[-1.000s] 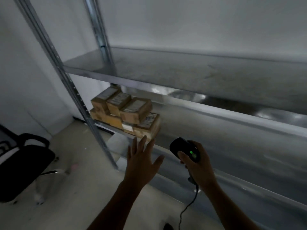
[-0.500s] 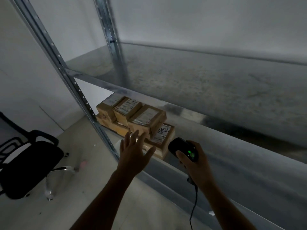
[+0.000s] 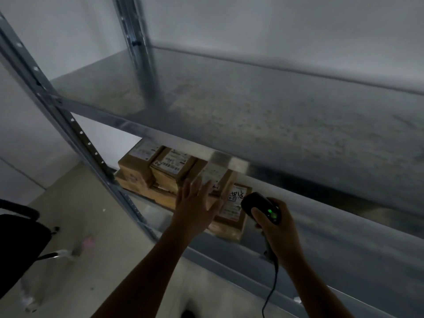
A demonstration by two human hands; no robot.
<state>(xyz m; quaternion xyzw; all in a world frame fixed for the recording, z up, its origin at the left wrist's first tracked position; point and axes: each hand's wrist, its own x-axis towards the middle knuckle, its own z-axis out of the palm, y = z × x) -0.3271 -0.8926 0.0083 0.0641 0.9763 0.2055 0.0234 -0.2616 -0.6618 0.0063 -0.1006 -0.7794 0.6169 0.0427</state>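
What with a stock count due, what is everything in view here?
rack: one, grey metal, two shelves showing
boxes: at least five, brown, stacked on the lower shelf at its left end
chair: one, black, on the floor at left
pink thing: one, blurred, on the floor by the chair
scanner: one, black, green light lit, gripped at lower right
cable: one, black, hanging from the scanner
left hand: open, reaching to the boxes
right hand: grips the scanner

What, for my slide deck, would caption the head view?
Open left hand reaches toward cardboard boxes on a metal shelf; right hand grips a corded scanner.
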